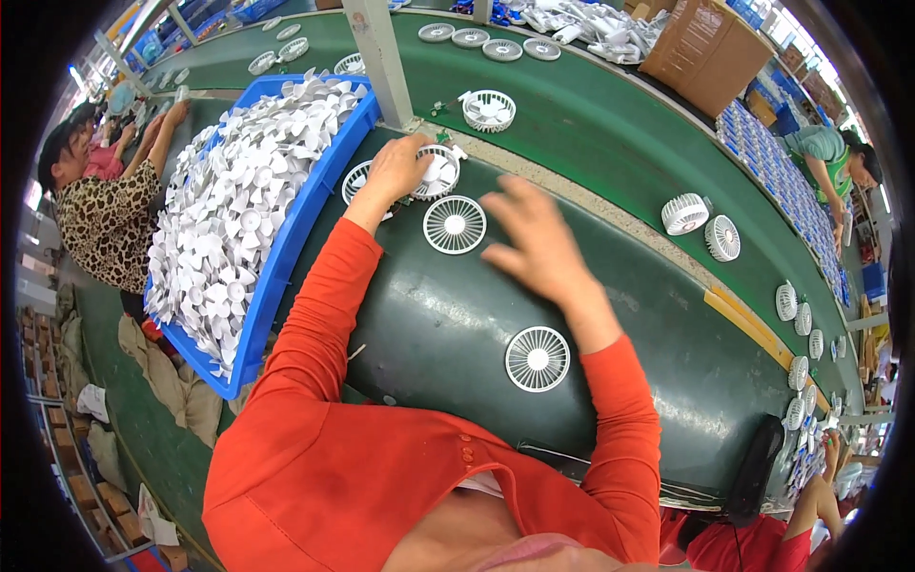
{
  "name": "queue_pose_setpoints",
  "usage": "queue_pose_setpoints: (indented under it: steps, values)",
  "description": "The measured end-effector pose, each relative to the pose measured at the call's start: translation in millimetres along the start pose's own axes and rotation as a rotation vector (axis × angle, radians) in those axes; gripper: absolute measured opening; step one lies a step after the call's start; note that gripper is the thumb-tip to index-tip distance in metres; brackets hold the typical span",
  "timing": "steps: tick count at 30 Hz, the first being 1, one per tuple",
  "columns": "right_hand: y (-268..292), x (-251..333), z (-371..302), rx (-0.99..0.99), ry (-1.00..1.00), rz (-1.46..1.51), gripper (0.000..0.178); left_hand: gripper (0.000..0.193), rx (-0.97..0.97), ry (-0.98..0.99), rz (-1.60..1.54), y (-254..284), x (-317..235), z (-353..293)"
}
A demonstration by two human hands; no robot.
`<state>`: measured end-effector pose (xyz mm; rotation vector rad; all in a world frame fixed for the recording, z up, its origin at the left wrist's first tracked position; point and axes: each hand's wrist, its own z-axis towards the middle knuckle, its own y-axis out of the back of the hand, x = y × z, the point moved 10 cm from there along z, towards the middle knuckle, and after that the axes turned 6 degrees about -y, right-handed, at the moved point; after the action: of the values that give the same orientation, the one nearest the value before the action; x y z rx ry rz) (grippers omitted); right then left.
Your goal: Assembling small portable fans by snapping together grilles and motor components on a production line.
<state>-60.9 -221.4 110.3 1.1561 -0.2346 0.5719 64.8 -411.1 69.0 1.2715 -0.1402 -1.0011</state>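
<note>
My left hand (396,170) has its fingers closed at the rim of a round white fan housing (439,173) with white blades inside and a small green part at its top. Partly hidden under that hand and wrist is another round white fan piece (355,179). My right hand (536,238), blurred by motion, is spread with nothing in it, to the right of the housing. Between the hands, a round white slotted grille (455,225) lies flat on the dark green work surface (429,324). A second grille (538,359) lies nearer my body.
At left a blue bin (278,259) is heaped with white fan blades (238,210). A metal post (376,62) stands beyond it. The green conveyor (591,143) carries fan heads (684,214) and grilles. A cardboard box (705,48) stands at the far side. Other people work left and right.
</note>
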Motion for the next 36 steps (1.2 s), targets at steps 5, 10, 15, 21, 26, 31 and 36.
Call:
queue_pose_setpoints:
  steps: [5,10,15,21,26,31,36]
  values:
    - [-64,16,-6,0.155,0.143,0.051,0.04,0.017,-0.054,0.087,-0.005,3,-4,5]
    - [-20,-6,3,-0.049,0.048,0.295,0.021,0.03,-0.312,0.158,-0.627,2,3,3]
    - [19,-99,2,-0.336,-0.479,0.987,0.01,0.03,-0.186,0.353,-1.634,-62,-50,7]
    - [41,-96,2,-0.467,-0.351,0.594,0.035,0.04,0.172,0.335,-2.138,-96,-133,1]
    - [50,-41,7,-0.441,-0.107,0.037,0.047,0.035,0.207,0.307,-2.232,-103,-143,-4]
    - [36,-28,9,-0.313,-0.061,0.067,0.074,0.034,0.013,0.25,-2.021,-77,-146,-7]
    - [19,-43,5,-0.274,-0.174,0.462,0.097,0.036,-0.304,0.199,-1.599,-46,-153,-29]
